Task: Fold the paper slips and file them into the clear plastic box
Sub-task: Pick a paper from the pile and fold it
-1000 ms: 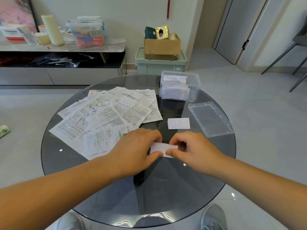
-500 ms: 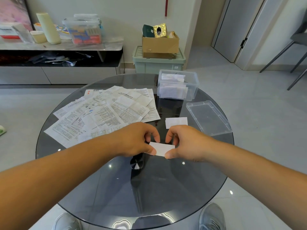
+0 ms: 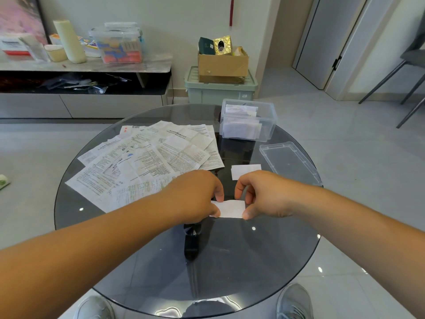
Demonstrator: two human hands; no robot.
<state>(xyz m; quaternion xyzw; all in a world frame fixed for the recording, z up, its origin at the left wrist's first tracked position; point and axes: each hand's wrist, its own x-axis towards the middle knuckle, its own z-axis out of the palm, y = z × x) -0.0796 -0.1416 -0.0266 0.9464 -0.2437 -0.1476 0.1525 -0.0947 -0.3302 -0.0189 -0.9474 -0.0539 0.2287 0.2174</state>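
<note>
Head view, looking down: I am holding one small folded slip [image 3: 231,208] between both hands over the near middle of the round glass table [image 3: 230,261]. My left hand [image 3: 197,196] is pinching the slip's left end, with its fingers curled over the top edge and the thumb below. My right hand [image 3: 264,194] is pinching the right end the same way, thumb at the lower corner. The slip is lying flat and white side up. I cannot tell whether it is touching the glass or hanging just above it.

A second folded slip [image 3: 245,171] is lying on the glass just beyond my right hand, apart from it. The unfolded printed slips [image 3: 147,162] are fanning out in an overlapping pile on the left half of the table, and my left forearm is crossing over their near edge.

The clear plastic box [image 3: 272,124] is standing open at the far right of the table, with folded slips standing on edge inside. Its lid [image 3: 289,163] is lying separately on the glass, right of the second slip, near the table's rim.
</note>
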